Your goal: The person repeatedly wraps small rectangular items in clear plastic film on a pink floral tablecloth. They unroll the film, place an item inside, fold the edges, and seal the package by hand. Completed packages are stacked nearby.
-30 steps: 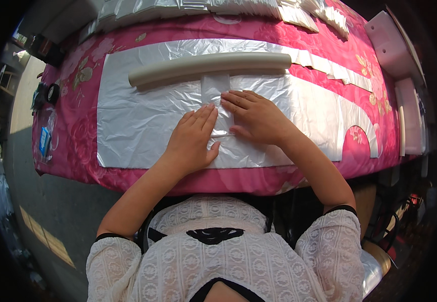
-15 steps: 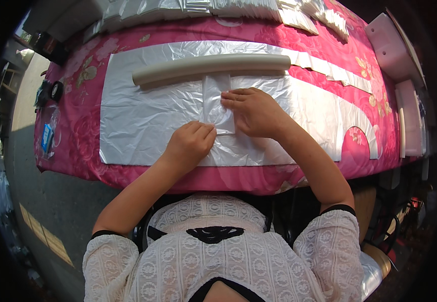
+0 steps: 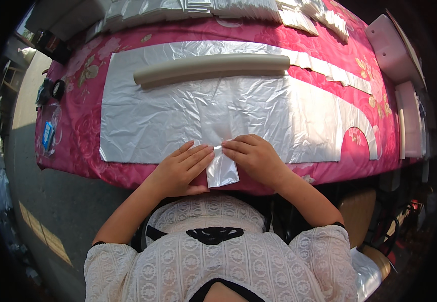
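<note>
A small folded white plastic bag [image 3: 222, 171] lies between my hands at the table's near edge, its lower end reaching past the big sheet. My left hand [image 3: 184, 168] is flat with fingers stretched and a little apart, the fingertips at the bag's left edge. On the other side, my right hand [image 3: 253, 156] has its fingers together, gripping the bag's upper right corner; its thumb is hidden. Beneath both lies a wide, wrinkled white plastic bag [image 3: 148, 121] with handle cut-outs at its right end. A long beige tube [image 3: 213, 68] rests across its far part.
Stacks of folded white bags [image 3: 248, 9] line the far edge of the pink flowered tablecloth [image 3: 87, 131]. At the left are a roll of black tape [image 3: 58, 89] and a blue packet [image 3: 48, 133]. White foam boxes [image 3: 390, 43] stand at the right.
Both hands have drawn toward me from the middle of the sheet. The narrow folded bag has come with them, away from the tube. My left fingers have straightened.
</note>
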Tool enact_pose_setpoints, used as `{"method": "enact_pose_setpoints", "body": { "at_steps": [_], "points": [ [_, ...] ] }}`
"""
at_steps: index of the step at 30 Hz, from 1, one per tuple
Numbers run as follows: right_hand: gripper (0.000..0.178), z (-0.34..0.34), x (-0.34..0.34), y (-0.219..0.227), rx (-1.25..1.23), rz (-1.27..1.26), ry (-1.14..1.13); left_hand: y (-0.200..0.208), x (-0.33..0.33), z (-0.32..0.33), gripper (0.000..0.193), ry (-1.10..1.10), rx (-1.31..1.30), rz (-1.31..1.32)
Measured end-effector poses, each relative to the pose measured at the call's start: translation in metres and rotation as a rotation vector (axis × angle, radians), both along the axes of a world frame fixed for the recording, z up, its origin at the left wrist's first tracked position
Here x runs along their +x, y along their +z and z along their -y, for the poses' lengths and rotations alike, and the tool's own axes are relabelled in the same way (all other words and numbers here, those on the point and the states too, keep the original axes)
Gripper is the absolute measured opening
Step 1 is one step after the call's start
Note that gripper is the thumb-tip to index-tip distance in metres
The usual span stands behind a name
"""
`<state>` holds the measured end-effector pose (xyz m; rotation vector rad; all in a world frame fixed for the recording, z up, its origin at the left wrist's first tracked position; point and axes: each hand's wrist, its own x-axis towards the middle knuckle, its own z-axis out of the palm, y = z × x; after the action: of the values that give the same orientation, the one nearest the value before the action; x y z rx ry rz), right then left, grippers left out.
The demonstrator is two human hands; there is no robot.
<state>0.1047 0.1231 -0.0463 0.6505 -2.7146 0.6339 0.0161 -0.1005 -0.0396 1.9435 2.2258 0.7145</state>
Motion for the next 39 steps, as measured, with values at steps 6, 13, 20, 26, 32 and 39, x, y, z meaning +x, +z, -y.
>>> {"method": "enact_pose_setpoints", "body": {
  "at_steps": [6,13,20,26,32,39],
  "points": [
    [0.027,0.0,0.003,0.001,0.0,-0.025,-0.057,-0.008,0.002,-0.008,0.054,0.091,0.055,-0.039],
    [0.023,-0.008,0.0,0.003,-0.274,0.175,-0.112,0.0,0.001,-0.013,0.051,0.148,0.079,0.059],
    [0.027,-0.01,-0.044,0.027,-0.467,0.882,-0.477,0.008,-0.005,-0.029,0.064,0.472,-0.023,0.354],
    [0.033,-0.016,-0.063,0.025,-0.534,1.059,-0.496,0.005,-0.018,-0.039,0.071,0.689,0.005,0.708],
    [0.032,-0.016,-0.067,0.023,-0.557,1.103,-0.528,0.008,-0.022,-0.037,0.073,0.713,-0.027,0.727],
    [0.034,-0.024,-0.071,0.016,-0.581,1.107,-0.46,-0.004,0.012,-0.068,0.083,0.43,0.067,0.002]
  ]
}}
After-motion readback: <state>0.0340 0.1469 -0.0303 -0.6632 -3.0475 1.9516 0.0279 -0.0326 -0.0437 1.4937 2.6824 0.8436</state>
